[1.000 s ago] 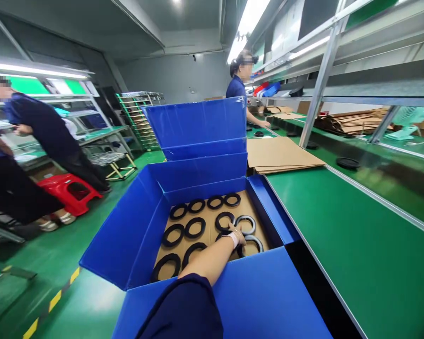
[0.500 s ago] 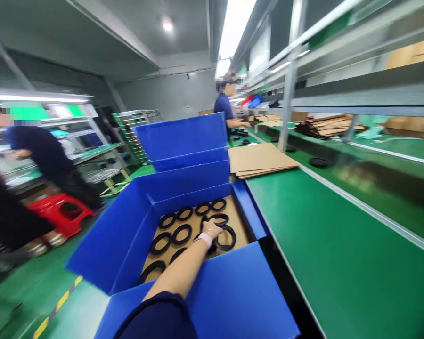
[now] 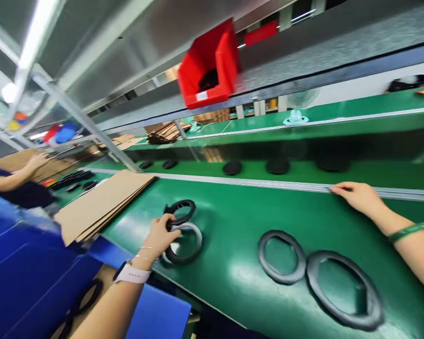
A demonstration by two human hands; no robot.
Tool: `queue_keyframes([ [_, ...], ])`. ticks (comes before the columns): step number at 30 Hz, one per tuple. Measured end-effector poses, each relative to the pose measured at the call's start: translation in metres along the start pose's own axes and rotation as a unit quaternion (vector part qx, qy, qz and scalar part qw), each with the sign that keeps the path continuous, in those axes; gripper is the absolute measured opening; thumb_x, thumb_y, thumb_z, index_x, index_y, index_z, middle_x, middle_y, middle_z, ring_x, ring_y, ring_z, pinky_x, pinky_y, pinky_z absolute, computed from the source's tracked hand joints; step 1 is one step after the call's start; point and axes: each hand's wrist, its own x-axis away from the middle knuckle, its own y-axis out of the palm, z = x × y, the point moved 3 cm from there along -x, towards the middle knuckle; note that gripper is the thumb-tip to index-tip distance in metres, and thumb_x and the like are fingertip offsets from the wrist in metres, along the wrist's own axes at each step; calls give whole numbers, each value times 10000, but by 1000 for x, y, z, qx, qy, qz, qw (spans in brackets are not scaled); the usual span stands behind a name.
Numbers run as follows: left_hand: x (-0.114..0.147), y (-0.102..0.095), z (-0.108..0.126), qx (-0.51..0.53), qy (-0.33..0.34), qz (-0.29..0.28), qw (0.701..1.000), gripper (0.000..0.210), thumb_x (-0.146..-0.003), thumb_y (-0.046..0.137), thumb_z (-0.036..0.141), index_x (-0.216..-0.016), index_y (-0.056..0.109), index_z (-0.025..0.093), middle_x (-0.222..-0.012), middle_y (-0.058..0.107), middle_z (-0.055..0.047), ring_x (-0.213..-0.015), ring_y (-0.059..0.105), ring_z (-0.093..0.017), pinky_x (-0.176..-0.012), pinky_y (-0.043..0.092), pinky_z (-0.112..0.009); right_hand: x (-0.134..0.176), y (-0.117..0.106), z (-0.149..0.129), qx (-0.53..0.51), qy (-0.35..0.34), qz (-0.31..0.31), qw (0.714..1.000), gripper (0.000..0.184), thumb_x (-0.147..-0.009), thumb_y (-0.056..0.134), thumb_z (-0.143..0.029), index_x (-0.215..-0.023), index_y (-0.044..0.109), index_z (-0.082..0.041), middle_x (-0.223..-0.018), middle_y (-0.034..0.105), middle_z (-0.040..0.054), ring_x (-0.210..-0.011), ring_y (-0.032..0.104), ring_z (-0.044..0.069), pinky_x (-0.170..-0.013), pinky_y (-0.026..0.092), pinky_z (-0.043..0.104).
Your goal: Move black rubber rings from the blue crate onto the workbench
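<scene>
My left hand, with a pale-banded watch on its wrist, is closed on two black rings. The upper ring and lower ring hang tilted at the near left edge of the green conveyor belt. My right hand is over the metal rail on the belt's far side, fingers stretched leftward, with nothing visible in them. Flat on the belt between the hands and nearer me lie a smaller black ring and a larger black ring, side by side.
A blue box with black rings inside stands at lower left. Cardboard sheets lie beyond it. Several dark round pieces sit behind the rail. Overhead hangs a red bin. Another person's hand shows at far left.
The view has swung right from the blue box to the belt. My left hand has come out of the box and over the belt with two rings. My right hand has come into view.
</scene>
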Motion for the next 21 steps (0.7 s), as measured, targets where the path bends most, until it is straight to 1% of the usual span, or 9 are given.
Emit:
queue_keyframes([
  [3, -19, 56, 78, 2, 73, -97, 993, 520, -612, 692, 325, -1119, 631, 229, -1216, 434, -81, -907, 613, -211, -986, 508, -364, -4, 9, -5, -27, -48, -17, 998, 127, -909, 680, -278, -901, 777, -195, -971, 706, 70, -879, 637, 256, -762, 453, 335],
  [5, -26, 79, 123, -1, 104, -143, 984, 533, -646, 715, 349, -1160, 625, 241, -1295, 379, -91, -856, 624, -202, -978, 515, -381, -6, 12, -4, -32, -64, -17, 997, 172, -900, 653, -321, -917, 775, -202, -969, 704, 51, -881, 637, 248, -762, 458, 322],
  [7, -29, 92, 164, -2, 129, -169, 977, 555, -674, 743, 380, -1198, 612, 252, -1347, 340, -98, -917, 634, -229, -1013, 498, -391, -7, 13, 1, -34, -70, -13, 997, 196, -891, 630, -333, -923, 773, -203, -955, 702, 39, -865, 635, 239, -739, 456, 313],
  [9, -29, 100, 200, 0, 154, -181, 971, 602, -676, 784, 383, -1236, 603, 256, -1414, 289, -105, -1078, 612, -284, -1077, 454, -383, -7, 12, 4, -37, -73, -13, 997, 204, -889, 621, -337, -919, 774, -205, -938, 701, 35, -843, 632, 231, -704, 448, 307],
  [11, -24, 106, 230, 6, 175, -184, 967, 678, -696, 801, 391, -1319, 565, 265, -1491, 216, -115, -1208, 558, -329, -1121, 414, -386, -7, 12, 6, -42, -75, -18, 996, 209, -887, 622, -344, -915, 775, -204, -928, 700, 37, -826, 629, 232, -674, 438, 305],
  [13, -16, 111, 251, 20, 194, -182, 964, 799, -733, 801, 431, -1443, 459, 295, -1559, 135, -121, -1267, 525, -348, -1133, 405, -399, -7, 13, 5, -48, -76, -25, 996, 215, -881, 623, -345, -916, 777, -200, -937, 701, 45, -822, 628, 237, -660, 435, 306],
  [16, -2, 113, 266, 49, 223, -188, 955, 956, -755, 813, 475, -1547, 297, 339, -1624, 82, -117, -1317, 489, -361, -1135, 410, -422, -9, 13, 3, -50, -71, -32, 996, 205, -883, 624, -322, -923, 778, -193, -959, 701, 48, -841, 631, 241, -685, 449, 305],
  [19, 15, 102, 262, 79, 250, -182, 948, 995, -750, 835, 477, -1560, 269, 362, -1648, 95, -75, -1371, 425, -386, -1154, 391, -469, -9, 8, 3, -42, -62, -33, 997, 158, -903, 652, -288, -934, 780, -201, -977, 701, 44, -878, 635, 241, -727, 459, 308],
  [21, 27, 87, 248, 101, 259, -155, 948, 971, -769, 824, 479, -1557, 264, 386, -1649, 117, -35, -1388, 408, -373, -1161, 387, -479, -4, 0, 4, -33, -61, -37, 997, 128, -923, 668, -257, -938, 785, -207, -997, 701, 51, -897, 635, 238, -740, 462, 314],
])
